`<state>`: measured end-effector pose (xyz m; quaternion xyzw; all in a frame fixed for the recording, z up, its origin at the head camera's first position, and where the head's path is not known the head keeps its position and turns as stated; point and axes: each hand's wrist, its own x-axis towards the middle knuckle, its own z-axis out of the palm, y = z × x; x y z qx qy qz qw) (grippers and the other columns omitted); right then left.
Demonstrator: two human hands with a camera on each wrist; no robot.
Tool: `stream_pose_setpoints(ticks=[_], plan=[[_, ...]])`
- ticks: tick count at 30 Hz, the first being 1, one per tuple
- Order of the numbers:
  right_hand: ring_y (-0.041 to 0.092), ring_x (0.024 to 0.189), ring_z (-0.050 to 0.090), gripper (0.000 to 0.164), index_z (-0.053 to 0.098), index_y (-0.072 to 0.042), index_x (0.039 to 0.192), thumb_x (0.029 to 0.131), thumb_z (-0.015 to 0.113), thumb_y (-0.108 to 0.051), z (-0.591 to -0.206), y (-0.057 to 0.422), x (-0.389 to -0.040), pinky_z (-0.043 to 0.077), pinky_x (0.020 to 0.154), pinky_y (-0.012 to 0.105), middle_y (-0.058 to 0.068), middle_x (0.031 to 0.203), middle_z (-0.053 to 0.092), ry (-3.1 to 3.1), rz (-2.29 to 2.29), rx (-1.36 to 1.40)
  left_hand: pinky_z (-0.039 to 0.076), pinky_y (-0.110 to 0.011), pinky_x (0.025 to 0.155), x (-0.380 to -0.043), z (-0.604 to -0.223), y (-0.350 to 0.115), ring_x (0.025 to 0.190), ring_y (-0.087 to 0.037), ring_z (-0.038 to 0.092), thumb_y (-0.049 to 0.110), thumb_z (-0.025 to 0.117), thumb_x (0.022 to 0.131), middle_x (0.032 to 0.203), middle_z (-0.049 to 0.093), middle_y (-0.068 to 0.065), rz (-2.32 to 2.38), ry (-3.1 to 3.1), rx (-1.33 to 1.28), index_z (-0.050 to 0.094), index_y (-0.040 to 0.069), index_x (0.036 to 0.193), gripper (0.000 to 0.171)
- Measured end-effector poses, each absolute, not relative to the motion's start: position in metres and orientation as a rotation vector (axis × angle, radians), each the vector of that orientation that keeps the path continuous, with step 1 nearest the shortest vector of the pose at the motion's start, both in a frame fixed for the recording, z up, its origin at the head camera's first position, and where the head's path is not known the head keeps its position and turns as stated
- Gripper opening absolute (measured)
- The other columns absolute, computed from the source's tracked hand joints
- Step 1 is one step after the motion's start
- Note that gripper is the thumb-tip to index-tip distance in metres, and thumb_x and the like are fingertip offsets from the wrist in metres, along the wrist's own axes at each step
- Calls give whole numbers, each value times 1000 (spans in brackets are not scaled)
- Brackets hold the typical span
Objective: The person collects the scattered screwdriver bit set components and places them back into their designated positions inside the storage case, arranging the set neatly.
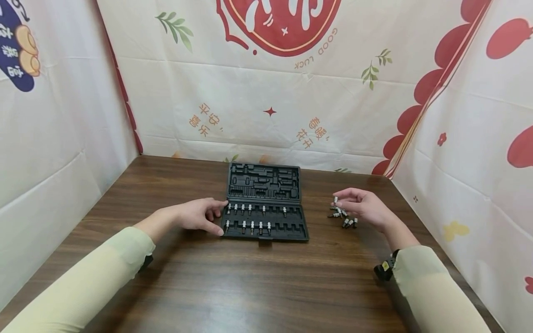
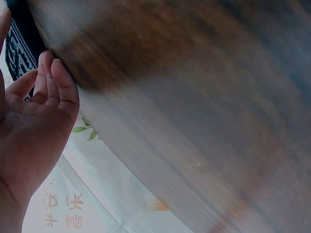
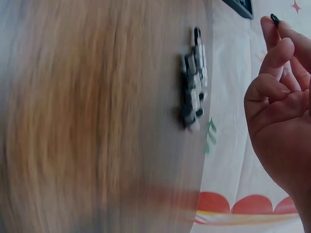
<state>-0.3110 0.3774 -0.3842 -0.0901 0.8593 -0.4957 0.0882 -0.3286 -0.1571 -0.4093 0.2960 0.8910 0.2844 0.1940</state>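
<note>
A black bit socket case [image 1: 266, 202] lies open on the table, its lid folded back. Several silver-and-black bit sockets [image 1: 251, 226] stand in two rows in the base, mostly toward the left. My left hand [image 1: 195, 213] rests at the base's left edge, forefinger at the hinge-side corner and thumb at the front corner; its other fingers bend loosely in the left wrist view. Between thumb and forefinger my right hand [image 1: 362, 206] pinches one bit socket [image 1: 335, 199], its dark tip showing in the right wrist view. Just below that hand lies a loose pile of bit sockets [image 3: 193, 87].
The brown wooden table [image 1: 250, 282] carries the case and the pile, with bare wood between them. Printed cloth [image 1: 266, 83] hangs behind the table and along both sides. A black wrist device [image 1: 385, 269] sits by the right sleeve.
</note>
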Motion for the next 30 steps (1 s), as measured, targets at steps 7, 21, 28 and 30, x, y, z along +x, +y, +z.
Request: stream_pose_setpoints(ticks=[7,21,28,30], plan=[[12,77,60,44,69,-10,140,104,79,-33,-385,356,-313,53,69,30,8,119,82,2541,-1489,-268,51,-46,104,-328,-411,-157,116,-23,62,41,89,94,131,65,-10,790,2503,838,39,4,170,99],[11,68,51,45,68,-10,140,104,79,-34,-389,321,-322,53,70,33,12,121,80,2523,-1484,-313,51,-42,101,-327,-410,-158,113,-22,61,40,90,93,128,66,-9,799,2502,853,39,0,169,100],[15,78,61,44,68,-9,141,105,77,-34,-390,307,-326,54,73,35,13,123,80,2544,-1446,-323,51,-41,101,-327,-408,-157,113,-22,62,39,90,93,128,66,-9,806,2499,852,38,0,169,100],[18,86,65,46,67,-5,142,106,76,-33,-390,303,-327,56,75,35,13,125,80,2556,-1430,-331,51,-41,101,-327,-408,-158,112,-22,62,40,90,93,128,66,-9,805,2498,852,38,0,169,101]])
